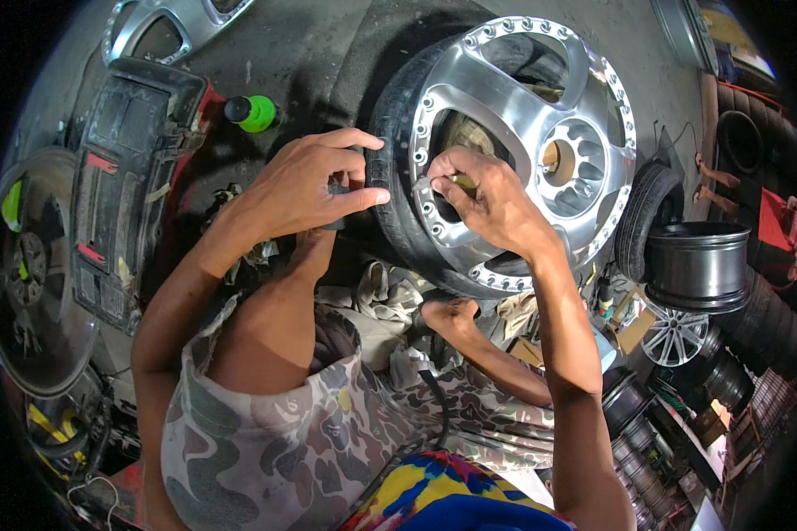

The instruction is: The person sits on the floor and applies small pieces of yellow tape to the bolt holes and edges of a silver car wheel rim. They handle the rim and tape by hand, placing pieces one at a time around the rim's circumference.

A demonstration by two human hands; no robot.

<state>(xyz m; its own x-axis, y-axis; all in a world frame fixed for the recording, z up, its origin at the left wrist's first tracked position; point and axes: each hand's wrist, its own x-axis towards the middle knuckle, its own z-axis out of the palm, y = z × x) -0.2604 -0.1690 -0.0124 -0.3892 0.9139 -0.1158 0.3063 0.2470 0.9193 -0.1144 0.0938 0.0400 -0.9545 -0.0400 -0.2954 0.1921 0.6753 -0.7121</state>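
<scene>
In front of me a silver alloy wheel face (496, 97), its rim ringed with small bolt holes, lies tilted on a black tire (390, 115). My right hand (496, 199) is closed in a pinch at the wheel's left rim, beside the bolt holes. A small greyish bit shows at its fingertips, too small to name. My left hand (319, 181) is held at the tire's left side, thumb and fingers apart, fingertips at or close to the rubber. Something dark shows behind its palm, and I cannot tell what it is.
To the left are a black-and-red toolbox (128, 177), a green-capped bottle (252, 113) and a clear round wheel-like disc (40, 274). Another silver wheel (155, 31) lies at the far left. On the right stand a dark rim barrel (698, 265), a tire (651, 212) and stacked tires (762, 327).
</scene>
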